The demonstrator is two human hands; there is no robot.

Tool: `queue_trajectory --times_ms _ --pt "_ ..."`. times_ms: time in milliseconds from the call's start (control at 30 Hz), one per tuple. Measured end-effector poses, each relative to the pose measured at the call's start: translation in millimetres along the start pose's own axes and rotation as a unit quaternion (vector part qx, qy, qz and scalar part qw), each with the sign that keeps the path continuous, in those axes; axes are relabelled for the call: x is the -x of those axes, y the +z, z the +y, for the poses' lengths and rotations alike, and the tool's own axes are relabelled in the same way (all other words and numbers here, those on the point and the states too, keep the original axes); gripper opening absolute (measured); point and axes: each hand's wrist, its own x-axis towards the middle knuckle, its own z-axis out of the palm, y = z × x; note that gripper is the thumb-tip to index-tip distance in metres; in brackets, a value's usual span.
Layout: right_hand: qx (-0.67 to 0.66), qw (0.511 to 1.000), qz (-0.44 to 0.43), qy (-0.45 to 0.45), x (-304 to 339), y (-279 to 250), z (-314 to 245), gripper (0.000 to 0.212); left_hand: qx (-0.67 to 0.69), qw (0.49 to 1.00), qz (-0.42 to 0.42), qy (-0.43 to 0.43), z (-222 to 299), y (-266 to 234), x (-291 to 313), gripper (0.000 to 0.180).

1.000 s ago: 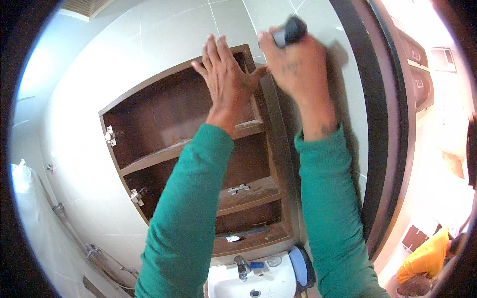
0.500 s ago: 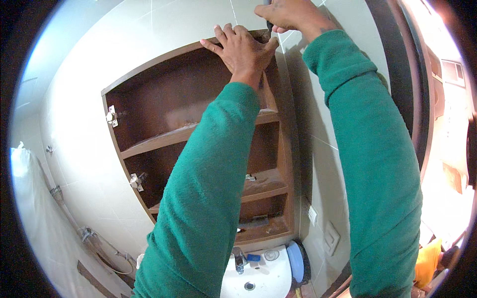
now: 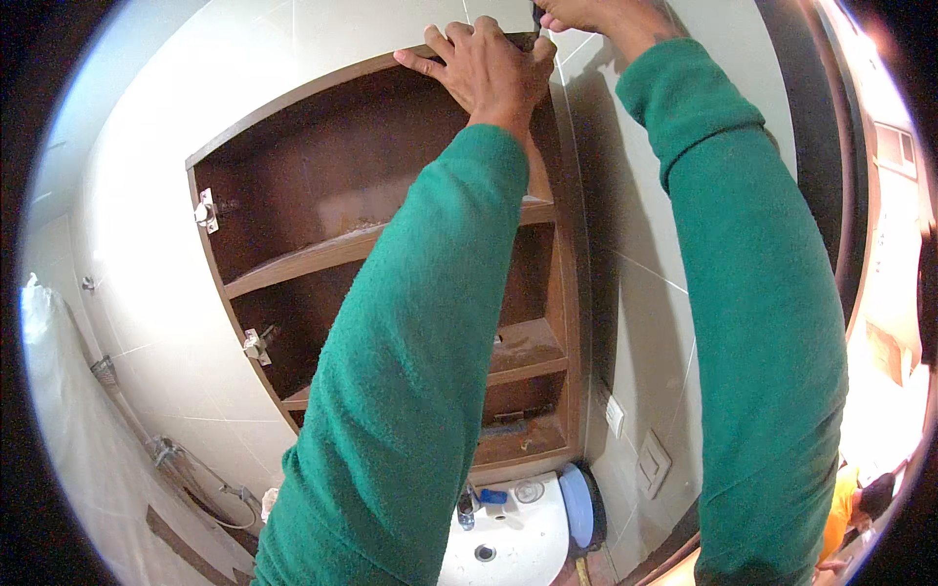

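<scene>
Two hinges (image 3: 205,211) are on at nine o'clock, the cabinet (image 3: 342,161) doorless, its twelve o'clock corner seemingly unfinished, my left hand (image 3: 493,73) splayed over its edge, my right hand (image 3: 581,12) curled round a dark tool (image 3: 537,14)

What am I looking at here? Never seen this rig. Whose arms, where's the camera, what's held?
No machine here: these are a person's own bare hands, with green sleeves on both forearms. The view comes from the left one of two wide fisheye cameras worn on that person's head, so straight edges bend and the corners go black.

The left hand is spread across the top edge of a brown wooden cabinet, near its upper right corner. The right hand holds a dark object, mostly cut off by the frame, so I can't say exactly what it is.

Below the cabinet is a white washbasin, with a faucet and a small blue item on it. At lower right is another person in orange.
</scene>
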Motion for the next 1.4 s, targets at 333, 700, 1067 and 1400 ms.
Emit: queue_trajectory --times_ms 333,700,1067,1400 --pt "-0.052 0.994 -0.051 0.077 11 -20 -11 0.042 -0.023 0.999 0.027 0.027 -5 2 6 0.091" --pt "-0.004 0.998 -0.049 0.047 8 -12 -10 0.044 -0.015 0.999 0.031 0.041 -10 5 6 0.083" --pt "-0.041 0.999 0.022 -0.009 -5 -3 2 0.045 -0.017 1.0 -0.001 -0.004 1 1 -7 0.087" --pt "0.015 1.0 -0.004 -0.004 3 10 1 0.045 -0.069 0.997 0.008 0.033 -18 4 2 0.098"
